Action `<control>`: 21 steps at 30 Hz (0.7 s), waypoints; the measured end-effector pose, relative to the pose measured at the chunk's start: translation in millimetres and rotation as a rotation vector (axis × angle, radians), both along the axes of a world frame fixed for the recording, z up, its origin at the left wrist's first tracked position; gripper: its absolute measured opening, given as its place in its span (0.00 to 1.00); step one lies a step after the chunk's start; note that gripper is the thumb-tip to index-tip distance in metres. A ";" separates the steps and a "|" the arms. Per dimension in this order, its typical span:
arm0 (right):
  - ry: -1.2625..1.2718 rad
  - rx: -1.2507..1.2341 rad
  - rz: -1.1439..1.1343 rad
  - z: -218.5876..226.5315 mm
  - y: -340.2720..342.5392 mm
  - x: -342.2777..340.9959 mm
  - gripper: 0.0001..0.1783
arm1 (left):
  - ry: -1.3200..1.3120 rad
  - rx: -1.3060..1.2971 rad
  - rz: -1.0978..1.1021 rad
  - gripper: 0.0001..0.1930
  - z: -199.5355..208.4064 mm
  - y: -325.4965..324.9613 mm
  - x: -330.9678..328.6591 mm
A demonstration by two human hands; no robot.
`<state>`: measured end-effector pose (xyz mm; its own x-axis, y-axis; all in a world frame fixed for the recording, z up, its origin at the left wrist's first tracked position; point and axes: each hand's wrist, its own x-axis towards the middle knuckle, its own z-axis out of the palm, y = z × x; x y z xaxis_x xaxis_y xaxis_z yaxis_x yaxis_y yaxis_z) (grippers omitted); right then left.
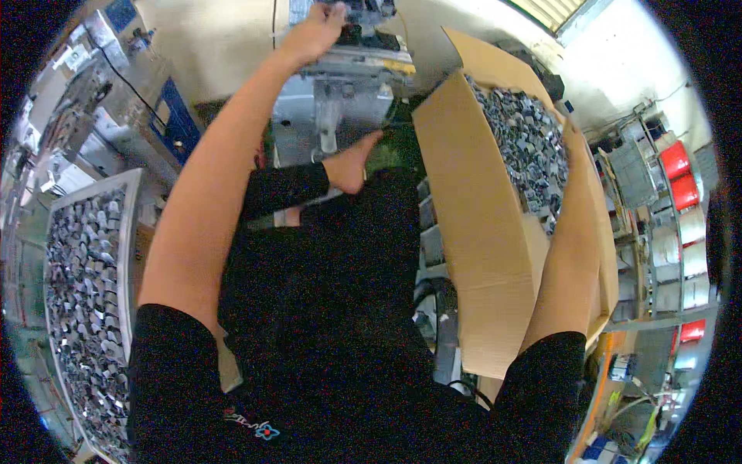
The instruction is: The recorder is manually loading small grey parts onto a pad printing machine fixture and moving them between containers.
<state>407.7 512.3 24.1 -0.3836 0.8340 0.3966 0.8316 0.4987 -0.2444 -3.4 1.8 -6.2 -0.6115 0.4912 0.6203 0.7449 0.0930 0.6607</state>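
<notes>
My left hand [315, 35] is at the upper middle, against the top of a grey metal machine [332, 100]. Its fingers are curled together near the machine's dark upper parts, and whatever they hold is too small to make out. My right arm reaches over a large open cardboard box [483, 224] on the right. At the box's far right side is my right hand [572, 143], beside a heap of small grey metal pieces [522, 143]; its fingers are too blurred and hidden to read.
On the left stands a shallow tray [133, 232] filled with similar curved grey pieces. Behind it is a grey machine with a blue panel [176, 120]. My bare foot [352, 166] rests below the middle machine. Shelves with red and white containers [684, 193] line the far right.
</notes>
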 end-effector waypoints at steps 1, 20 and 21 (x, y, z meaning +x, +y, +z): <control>0.119 -0.169 0.149 -24.4 -5.5 8.7 0.38 | -0.022 -0.025 0.025 0.38 1.2 -11.4 -0.7; -0.141 -0.177 -0.244 -57.8 -171.9 99.7 0.39 | -0.304 -0.009 -0.074 0.35 -3.7 -30.4 -5.2; -0.001 -0.070 0.122 -42.1 -155.1 176.0 0.37 | -0.335 0.040 -0.178 0.35 3.3 -13.2 8.0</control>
<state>583.7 357.3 -17.9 -0.4845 0.8065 0.3387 0.7660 0.5782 -0.2809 4.6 -11.4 -2.9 -0.6911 0.5875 0.4211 0.4892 -0.0487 0.8708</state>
